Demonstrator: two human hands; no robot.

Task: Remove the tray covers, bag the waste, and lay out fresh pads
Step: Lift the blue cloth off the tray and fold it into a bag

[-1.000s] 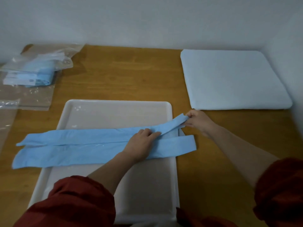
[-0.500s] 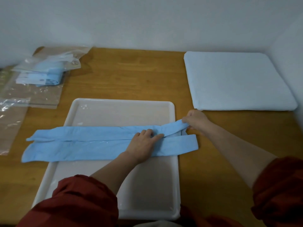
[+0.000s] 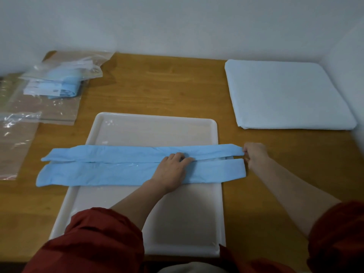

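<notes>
Plain indoor work corner. A wooden counter (image 3: 157, 91) meets bare white walls (image 3: 177, 22). Clear bags (image 3: 59, 83) of folded supplies lie well left of the grip (image 3: 254, 154).

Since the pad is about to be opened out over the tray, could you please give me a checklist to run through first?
1. Left hand presses pad flat: ok.
2. Right hand has a pinch grip on the pad's right end: ok.
3. Pad lies across tray: ok.
4. Pad centred on tray: not ok, more overhang at the left.
5. Tray dry under pad: cannot tell.
</notes>
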